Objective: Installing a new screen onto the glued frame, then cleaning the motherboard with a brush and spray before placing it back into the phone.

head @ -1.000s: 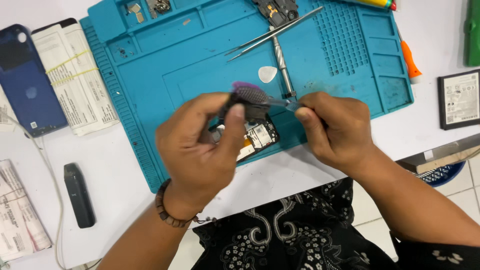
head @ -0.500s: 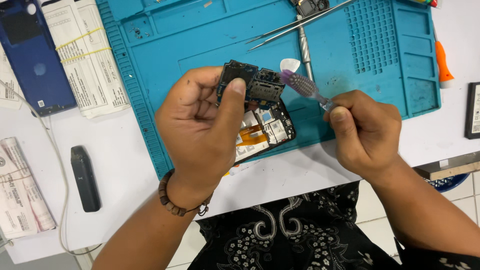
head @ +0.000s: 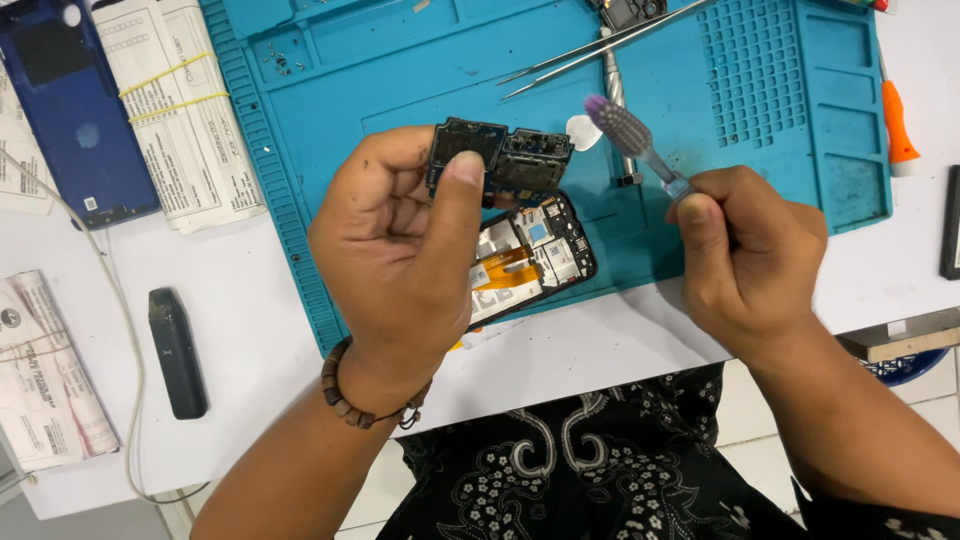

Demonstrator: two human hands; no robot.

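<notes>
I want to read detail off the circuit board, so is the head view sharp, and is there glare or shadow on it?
Head view: evenly lit and sharp; the board in the left hand shows no glare, only soft shadows under both hands; the brush in the right hand is crisp too.

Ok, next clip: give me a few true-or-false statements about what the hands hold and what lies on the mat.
1. The left hand holds a small circuit board above the mat. True.
2. The right hand holds tweezers. False: it holds a brush with purple bristles; the tweezers lie on the blue mat.
3. The brush bristles press on the board. False: there is a gap between them.
4. An opened phone lies on the mat under the left hand. True.
5. A dark blue back cover lies on the mat. False: it lies off the mat, on the white table to the left.
</notes>
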